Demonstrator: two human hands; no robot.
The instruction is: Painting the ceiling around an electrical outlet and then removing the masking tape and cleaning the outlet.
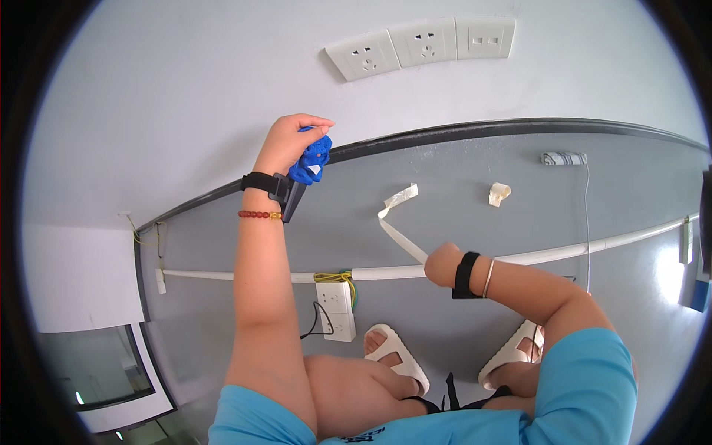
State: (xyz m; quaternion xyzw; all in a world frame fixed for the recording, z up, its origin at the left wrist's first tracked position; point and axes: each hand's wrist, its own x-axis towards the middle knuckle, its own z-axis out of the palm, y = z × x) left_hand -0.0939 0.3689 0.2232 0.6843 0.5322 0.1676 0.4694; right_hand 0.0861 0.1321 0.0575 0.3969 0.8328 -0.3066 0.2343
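Observation:
My left hand point(288, 144) is raised near the white wall, its fingers closed on a crumpled blue cloth point(311, 159). The cloth hangs beside the wrist, just above the dark skirting strip point(475, 130). Lower down and to the right, my right hand point(443, 265) is closed in a fist over the white floor pipe. From it a long pale strip of tape point(404, 241) runs up and to the left, twisted partway, with its far end point(401, 195) over the grey floor. Both wrists wear black straps.
On the floor lie a crumpled pale scrap point(500, 194) and a grey-and-white striped roller-like cylinder point(562, 159) with a thin white rod or cord. A white pipe point(389, 274) crosses the floor past a socket box point(336, 308) with wires. Wall sockets point(423, 46) sit above; my sandalled feet are below.

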